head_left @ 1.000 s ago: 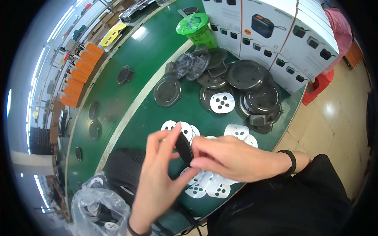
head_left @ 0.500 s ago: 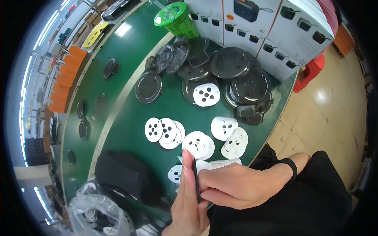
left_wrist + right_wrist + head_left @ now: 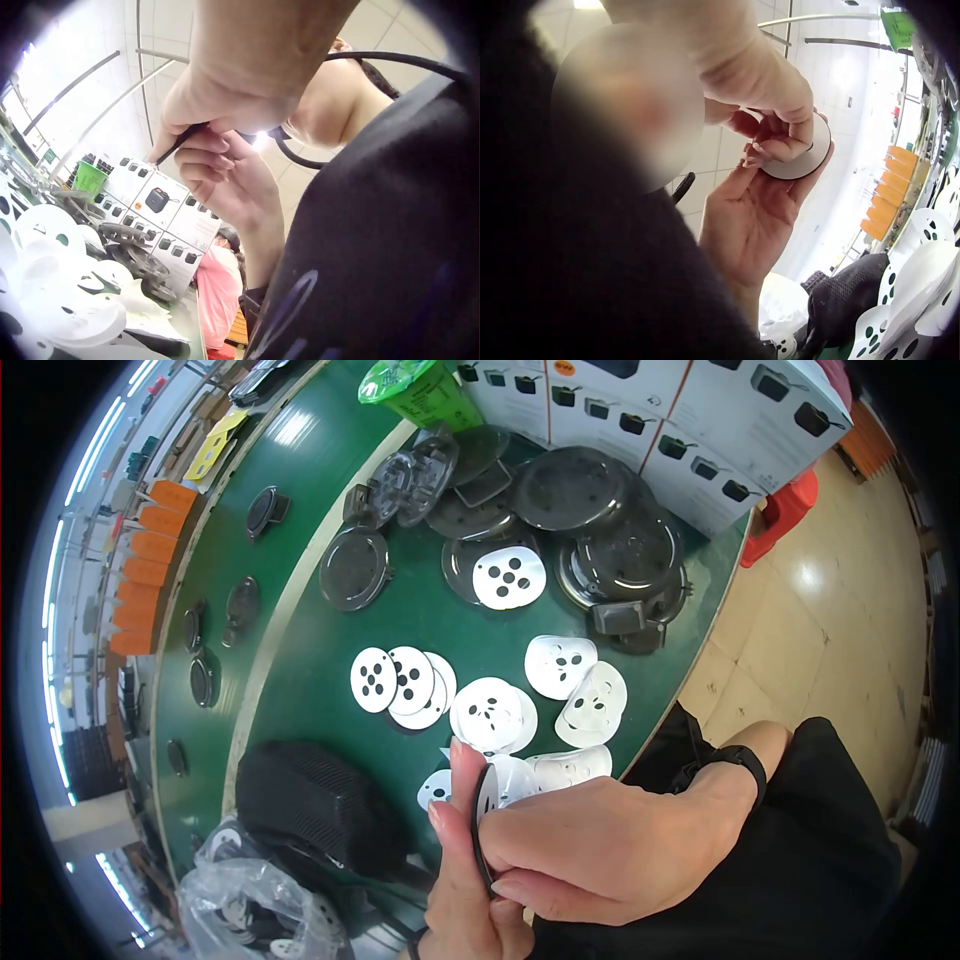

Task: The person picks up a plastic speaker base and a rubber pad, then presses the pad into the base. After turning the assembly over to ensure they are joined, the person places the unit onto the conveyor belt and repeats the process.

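A thin round disc (image 3: 487, 800), black at the edge with a white face, stands nearly edge-on between both hands over the table's near side. My left hand (image 3: 465, 905) holds it from behind, fingers extended along its back and thumb low at its edge. Against the white face, my right hand (image 3: 610, 850) has its fingers curled, with the thumb by the lower rim. The right wrist view shows the white face (image 3: 817, 154) partly covered by the right fingers. White sheets with dark holes (image 3: 490, 715) lie on the table just beyond the hands.
Dark round plastic covers (image 3: 570, 490) are piled before white printed boxes (image 3: 700, 445). A green cup (image 3: 425, 395) stands at the back. At left are a black mesh-covered object (image 3: 310, 810) and a clear plastic bag (image 3: 245, 900) of discs. More dark parts lie beyond the table's pale strip (image 3: 300, 595).
Both hands have moved down and right in the head view with the disc. It has turned from its black side to nearly edge-on, and some of the white face now shows.
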`<state>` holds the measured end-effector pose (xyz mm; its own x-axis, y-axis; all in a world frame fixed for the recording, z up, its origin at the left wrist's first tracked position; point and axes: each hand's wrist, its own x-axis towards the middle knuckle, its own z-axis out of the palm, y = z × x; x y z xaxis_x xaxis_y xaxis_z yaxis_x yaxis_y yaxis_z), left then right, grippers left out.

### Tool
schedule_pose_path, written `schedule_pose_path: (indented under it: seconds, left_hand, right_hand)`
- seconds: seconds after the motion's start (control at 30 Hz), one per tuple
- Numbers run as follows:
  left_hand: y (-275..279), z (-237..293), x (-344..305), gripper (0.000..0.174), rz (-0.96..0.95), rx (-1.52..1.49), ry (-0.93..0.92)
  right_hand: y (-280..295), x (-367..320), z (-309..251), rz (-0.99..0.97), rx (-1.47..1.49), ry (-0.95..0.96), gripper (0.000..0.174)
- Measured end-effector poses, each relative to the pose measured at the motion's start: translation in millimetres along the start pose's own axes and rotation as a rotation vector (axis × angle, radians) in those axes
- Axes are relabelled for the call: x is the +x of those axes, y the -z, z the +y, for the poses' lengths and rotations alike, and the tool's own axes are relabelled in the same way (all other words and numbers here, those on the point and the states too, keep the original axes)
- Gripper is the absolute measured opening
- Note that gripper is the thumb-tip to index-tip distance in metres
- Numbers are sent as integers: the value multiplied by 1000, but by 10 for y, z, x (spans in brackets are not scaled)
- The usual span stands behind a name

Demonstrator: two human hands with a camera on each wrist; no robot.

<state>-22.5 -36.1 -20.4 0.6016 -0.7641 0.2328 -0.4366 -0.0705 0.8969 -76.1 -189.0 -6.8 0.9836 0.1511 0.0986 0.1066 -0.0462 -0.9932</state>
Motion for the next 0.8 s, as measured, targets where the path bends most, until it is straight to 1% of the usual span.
schedule_pose_path:
  seconds: [0.1,0.2,0.3,0.4,0.5,0.6,0.8]
  left_hand:
    - [-12,-7,12,62,6,-12,13]
    - [-16,-11,31,62,16,-33,33]
    - [-10,-11,42,62,30,-49,51]
    - [-10,-12,56,62,42,-61,70]
    - [-20,-29,51,61,52,-74,92]
    - [1,-15,82,61,58,-91,99]
    - [-6,27,81,60,68,-124,124]
  right_hand:
    - [-68,41,76,161,-92,216,9]
    - [-111,-4,-33,128,-230,48,8]
    - [-57,-19,20,53,-156,141,9]
    - [-90,5,51,104,-109,235,10]
    - [-89,11,31,79,-101,217,11]
    - [-80,9,12,46,-108,155,11]
    - [-66,23,-14,64,-190,186,13]
